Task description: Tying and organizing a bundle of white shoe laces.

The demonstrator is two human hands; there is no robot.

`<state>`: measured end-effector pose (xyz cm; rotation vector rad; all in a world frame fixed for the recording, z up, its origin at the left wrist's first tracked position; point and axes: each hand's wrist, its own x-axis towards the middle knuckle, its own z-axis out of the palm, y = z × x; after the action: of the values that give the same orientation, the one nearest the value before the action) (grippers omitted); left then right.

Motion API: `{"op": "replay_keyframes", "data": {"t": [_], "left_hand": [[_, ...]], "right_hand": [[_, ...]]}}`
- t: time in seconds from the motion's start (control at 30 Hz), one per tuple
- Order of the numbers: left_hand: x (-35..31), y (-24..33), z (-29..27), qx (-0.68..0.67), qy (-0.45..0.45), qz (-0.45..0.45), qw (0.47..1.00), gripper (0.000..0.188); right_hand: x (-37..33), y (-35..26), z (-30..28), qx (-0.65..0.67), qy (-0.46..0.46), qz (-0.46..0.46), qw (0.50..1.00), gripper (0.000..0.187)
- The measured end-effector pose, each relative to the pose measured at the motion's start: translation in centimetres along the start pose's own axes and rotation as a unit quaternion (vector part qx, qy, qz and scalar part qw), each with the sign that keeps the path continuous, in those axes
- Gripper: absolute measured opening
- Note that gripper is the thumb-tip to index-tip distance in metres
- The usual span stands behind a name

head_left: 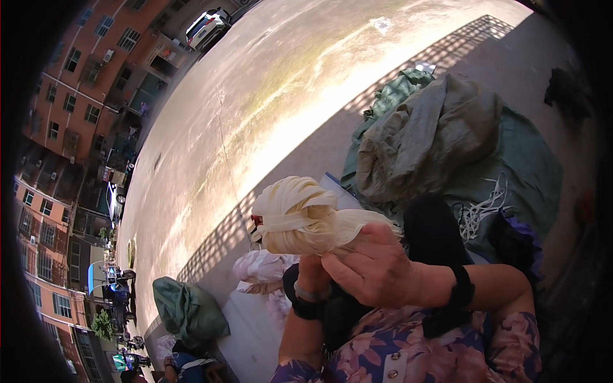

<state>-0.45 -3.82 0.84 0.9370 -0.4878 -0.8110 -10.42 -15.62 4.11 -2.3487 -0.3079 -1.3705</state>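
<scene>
A thick bundle of cream-coloured fabric strips (294, 214) is held up in front of my chest, wound round at its left end, with loose strands at its right. My right hand (373, 271) has its fingers pinched closed on the strands at the bundle's right side. Below the bundle, my left hand (313, 274) grips it from underneath; most of its fingers are hidden behind the strips. Something small and dark red (257, 221) shows at the bundle's left edge.
A grey-brown sack (428, 137) lies on a green sheet (536, 163) at the far right, with tangled white cords (483, 214) nearer. A pinkish-white bag (262, 267) and green sack (188, 313) stand left. Another person (172, 369) is at lower left.
</scene>
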Motion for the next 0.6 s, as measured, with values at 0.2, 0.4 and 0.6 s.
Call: {"op": "replay_keyframes", "data": {"t": [0.2,0.4,0.6], "left_hand": [[0.1,0.1,-0.4,0.035,-0.035,-0.001,0.999,0.067],[0.3,-0.8,-0.9,-0.062,-0.004,-0.026,0.998,0.069],[0.7,-1.7,-2.6,-0.029,0.001,-0.047,0.998,0.065]], "right_hand": [[-0.1,-0.2,-0.1,-0.024,-0.047,-0.002,0.999,0.025],[-0.1,0.8,-0.4,0.023,0.018,-0.032,0.999,0.025],[0.2,2.6,-0.6,0.146,0.057,0.142,0.977,0.023]]}}
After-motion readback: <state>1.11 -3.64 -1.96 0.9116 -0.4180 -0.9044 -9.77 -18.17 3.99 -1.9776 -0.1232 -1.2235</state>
